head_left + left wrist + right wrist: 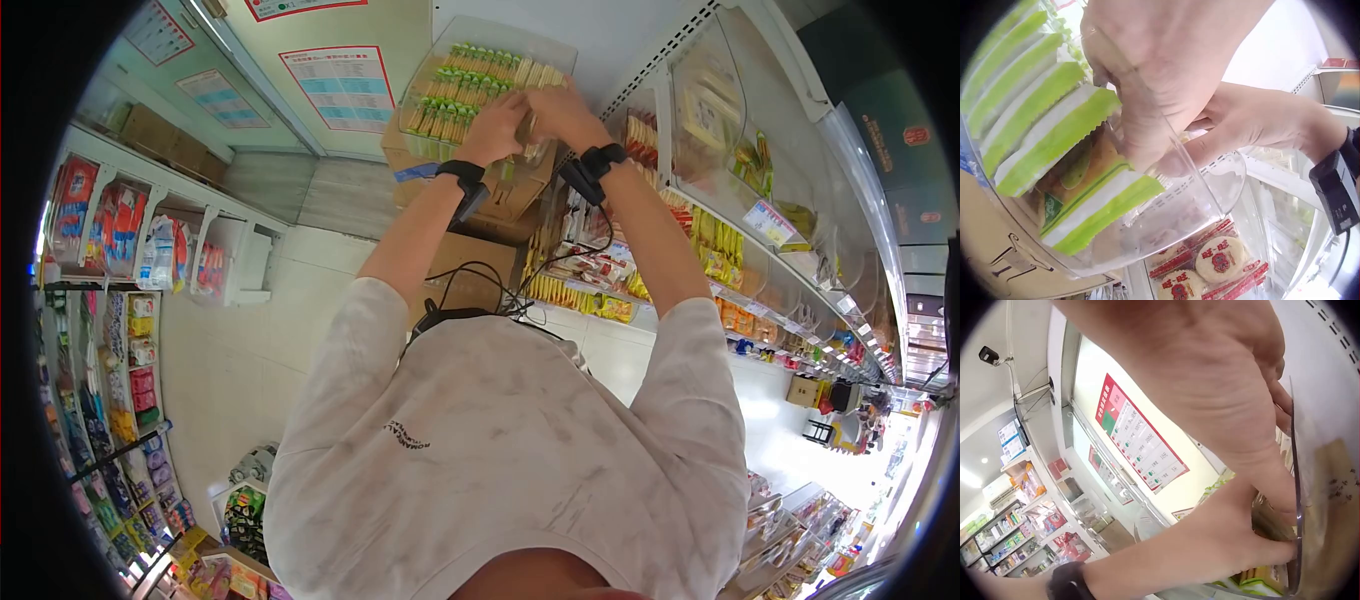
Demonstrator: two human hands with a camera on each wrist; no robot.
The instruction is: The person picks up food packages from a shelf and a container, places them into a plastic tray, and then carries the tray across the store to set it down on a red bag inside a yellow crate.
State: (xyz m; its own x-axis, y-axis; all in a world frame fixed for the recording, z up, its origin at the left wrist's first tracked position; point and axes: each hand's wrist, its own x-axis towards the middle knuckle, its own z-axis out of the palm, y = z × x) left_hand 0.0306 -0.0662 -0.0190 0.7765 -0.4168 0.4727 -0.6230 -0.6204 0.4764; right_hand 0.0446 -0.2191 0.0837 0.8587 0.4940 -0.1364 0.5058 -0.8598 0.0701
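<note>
A clear plastic bin [425, 85] holds rows of green-topped snack packets [455, 88], with paler ones at its right side. My left hand [495, 130] reaches into its near right part, thumb and fingers bent among the packets. In the left wrist view, one green-and-white snack packet [1104, 209] leans apart from the row, right below that hand; the fingertips are hidden. Close beside it, my right hand [562, 112] reaches over the right wall of the bin, its thumb [1175, 164] near the left hand. Whether either hand grips a packet, I cannot tell.
The bin stands on cardboard boxes [490, 205]. Shelves of bagged snacks [715, 240] run along the right, with wrapped rice crackers [1219, 259] under the bin's edge. Black cables [480, 275] hang below my arms. A white rack [150, 195] stands at the left.
</note>
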